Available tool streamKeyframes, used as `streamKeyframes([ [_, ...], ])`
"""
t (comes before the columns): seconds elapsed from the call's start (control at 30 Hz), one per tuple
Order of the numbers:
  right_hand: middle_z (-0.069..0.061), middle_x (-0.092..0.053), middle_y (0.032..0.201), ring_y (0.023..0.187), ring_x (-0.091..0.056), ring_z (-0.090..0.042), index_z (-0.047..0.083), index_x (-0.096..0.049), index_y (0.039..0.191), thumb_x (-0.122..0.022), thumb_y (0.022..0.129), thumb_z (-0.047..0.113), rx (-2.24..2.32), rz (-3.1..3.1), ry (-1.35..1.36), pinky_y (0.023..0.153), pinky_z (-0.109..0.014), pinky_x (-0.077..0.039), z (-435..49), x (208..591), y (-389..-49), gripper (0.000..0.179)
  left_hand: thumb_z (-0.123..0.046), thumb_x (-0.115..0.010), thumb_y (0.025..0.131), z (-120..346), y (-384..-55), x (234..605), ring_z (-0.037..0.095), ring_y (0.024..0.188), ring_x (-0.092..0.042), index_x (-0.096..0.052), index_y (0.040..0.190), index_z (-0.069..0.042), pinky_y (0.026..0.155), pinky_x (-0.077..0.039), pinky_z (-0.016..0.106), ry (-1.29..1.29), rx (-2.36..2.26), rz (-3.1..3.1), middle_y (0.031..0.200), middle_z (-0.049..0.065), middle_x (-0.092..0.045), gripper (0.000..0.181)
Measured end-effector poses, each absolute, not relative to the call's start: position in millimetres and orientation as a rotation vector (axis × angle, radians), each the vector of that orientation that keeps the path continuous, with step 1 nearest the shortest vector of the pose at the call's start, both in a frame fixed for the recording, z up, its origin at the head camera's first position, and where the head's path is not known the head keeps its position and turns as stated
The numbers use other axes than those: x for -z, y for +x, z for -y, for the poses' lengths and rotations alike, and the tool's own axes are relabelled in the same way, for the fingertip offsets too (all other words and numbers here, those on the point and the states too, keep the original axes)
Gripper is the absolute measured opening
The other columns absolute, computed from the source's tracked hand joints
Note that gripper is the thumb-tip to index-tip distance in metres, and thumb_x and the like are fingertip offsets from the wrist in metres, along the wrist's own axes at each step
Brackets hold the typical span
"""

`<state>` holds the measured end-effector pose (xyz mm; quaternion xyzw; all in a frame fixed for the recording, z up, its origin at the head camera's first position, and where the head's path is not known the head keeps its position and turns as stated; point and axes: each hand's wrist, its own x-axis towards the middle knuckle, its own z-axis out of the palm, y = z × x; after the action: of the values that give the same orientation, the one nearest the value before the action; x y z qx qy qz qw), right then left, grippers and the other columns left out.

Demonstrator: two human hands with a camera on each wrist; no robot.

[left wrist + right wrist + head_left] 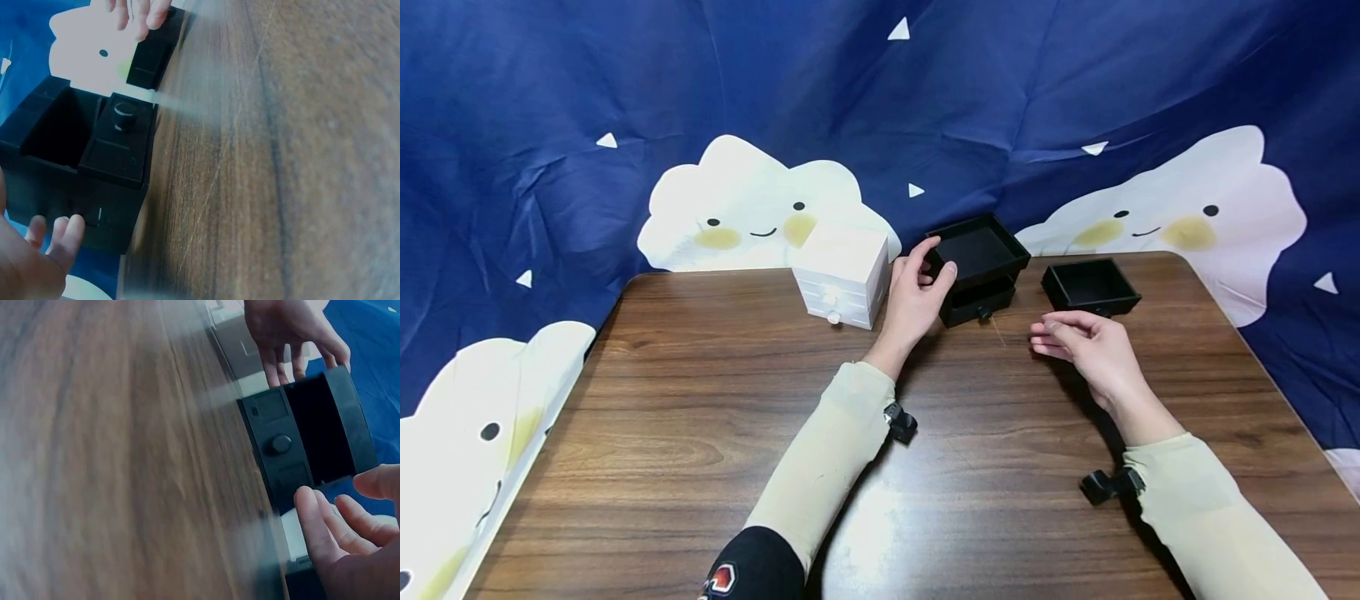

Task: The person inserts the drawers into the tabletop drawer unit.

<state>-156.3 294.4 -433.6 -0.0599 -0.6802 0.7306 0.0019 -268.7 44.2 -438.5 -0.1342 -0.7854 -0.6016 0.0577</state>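
Note:
A small black drawer cabinet [973,250] stands toward the back of the table, with a dark opening above its lower drawer [278,442], which has a round knob. My left hand [917,287] is at the cabinet's left side, fingers spread and fingertips right at the side wall in the left wrist view. A separate black drawer [1092,285] lies on the table to the right, its open top facing up. Just in front of that drawer, my right hand [1093,346] hovers with loosely bent fingers and nothing between them.
To the left of the cabinet, a white drawer box [842,271] with small round knobs stands close by the left hand. Beneath everything is a brown wooden table [700,400]. A blue curtain [962,92] with white clouds hangs behind its back edge.

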Motion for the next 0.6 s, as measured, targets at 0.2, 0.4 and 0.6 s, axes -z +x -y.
streamKeyframes([
  [0.2,-0.001,-0.084,0.096,0.085,-0.082,-0.012,0.008,-0.071,0.11,-0.063,0.107,0.005,-2.307,2.082,-0.189,0.079,-0.027,-0.066,-305.2,433.5,-154.1,0.008,-0.035,-0.067,0.103,-44.5,-269.4,439.4,0.018,0.101,-0.059,-0.058,0.155,-0.026,0.092,-0.05,0.025,-0.405,1.827,2.375,0.127,0.015,-0.056,0.053],
  [0.4,-0.001,-0.084,0.094,0.083,-0.082,-0.012,0.011,-0.073,0.105,-0.062,0.107,0.001,-2.319,2.047,-0.196,0.078,-0.027,-0.066,-318.1,434.4,-152.9,0.015,-0.035,-0.067,0.103,-44.7,-269.2,438.1,0.026,0.104,-0.062,-0.058,0.155,-0.025,0.091,-0.051,0.025,-0.417,1.829,2.374,0.127,0.015,-0.056,0.054],
  [0.6,0.0,-0.083,0.091,0.08,-0.082,-0.012,0.011,-0.074,0.103,-0.06,0.107,-0.002,-2.332,1.999,-0.235,0.075,-0.025,-0.066,-334.0,435.9,-152.3,0.019,-0.034,-0.068,0.103,-44.0,-268.9,437.7,0.03,0.108,-0.063,-0.058,0.155,-0.027,0.092,-0.051,0.027,-0.408,1.839,2.381,0.127,0.017,-0.055,0.053],
])
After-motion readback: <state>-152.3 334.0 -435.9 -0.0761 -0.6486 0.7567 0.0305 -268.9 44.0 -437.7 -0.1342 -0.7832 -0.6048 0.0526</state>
